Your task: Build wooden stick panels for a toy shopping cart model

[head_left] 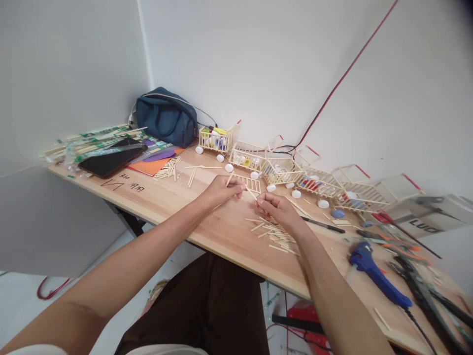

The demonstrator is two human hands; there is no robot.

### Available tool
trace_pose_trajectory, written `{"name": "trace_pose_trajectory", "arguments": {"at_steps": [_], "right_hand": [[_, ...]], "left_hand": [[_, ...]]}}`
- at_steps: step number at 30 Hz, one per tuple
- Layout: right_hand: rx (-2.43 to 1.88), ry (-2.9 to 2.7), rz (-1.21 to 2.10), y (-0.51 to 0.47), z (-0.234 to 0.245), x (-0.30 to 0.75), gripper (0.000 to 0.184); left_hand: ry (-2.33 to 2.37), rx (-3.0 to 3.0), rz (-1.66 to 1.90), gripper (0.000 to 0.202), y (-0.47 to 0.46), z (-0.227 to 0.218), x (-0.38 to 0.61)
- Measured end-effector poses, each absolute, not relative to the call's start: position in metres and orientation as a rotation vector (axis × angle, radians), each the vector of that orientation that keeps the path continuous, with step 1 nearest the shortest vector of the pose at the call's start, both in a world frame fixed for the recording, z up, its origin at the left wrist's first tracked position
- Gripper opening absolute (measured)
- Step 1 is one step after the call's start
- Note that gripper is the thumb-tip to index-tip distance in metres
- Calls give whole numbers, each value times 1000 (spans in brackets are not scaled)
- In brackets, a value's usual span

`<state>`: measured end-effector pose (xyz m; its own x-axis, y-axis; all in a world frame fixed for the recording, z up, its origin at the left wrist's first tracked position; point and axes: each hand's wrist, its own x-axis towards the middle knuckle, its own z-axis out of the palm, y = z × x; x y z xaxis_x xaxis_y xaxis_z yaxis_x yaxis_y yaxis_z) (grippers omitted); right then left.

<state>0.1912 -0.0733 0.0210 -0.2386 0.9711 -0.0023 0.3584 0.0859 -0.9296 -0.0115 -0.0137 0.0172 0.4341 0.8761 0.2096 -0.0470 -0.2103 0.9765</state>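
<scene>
1. Both hands of the person meet over the middle of the wooden bench (214, 228), with a thin stick (251, 193) spanning the gap between their fingertips.
2. The left hand (226, 189) is closed, its fingertips pinching the far end of that stick; a second stick (230, 177) pokes up beside the thumb, though I can't tell how firmly it is gripped.
3. The right hand (275, 204) is closed too, thumb and forefinger nipping the near end of the same stick.
4. Just beyond the fingers, toward the back edge, a lattice panel (254, 184) of sticks lies flat.
5. Below the right hand, toward the front edge, a loose pile of sticks (275, 234) is spread, with a black pen (328, 226) to its right.
6. Along the back edge stands a row of five small stick carts (283, 170) with red-barred handles and round wheels, several holding bright little pieces.
7. In the back left corner sits a blue bag (166, 118); nearer the left edge lies a black tablet (111, 160), with an orange sheet (150, 166) beside it.
8. Toward the right edge rests a blue glue gun (380, 278), beside some dark-handled tools (417, 286).
</scene>
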Motion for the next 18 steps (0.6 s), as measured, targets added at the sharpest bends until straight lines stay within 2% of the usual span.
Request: {"name": "trace_pose_trajectory", "arguments": {"at_steps": [18], "right_hand": [[-1318, -1653, 1194, -73, 23, 191, 38]], "left_hand": [[829, 1509, 936, 29, -21, 22, -12]]}}
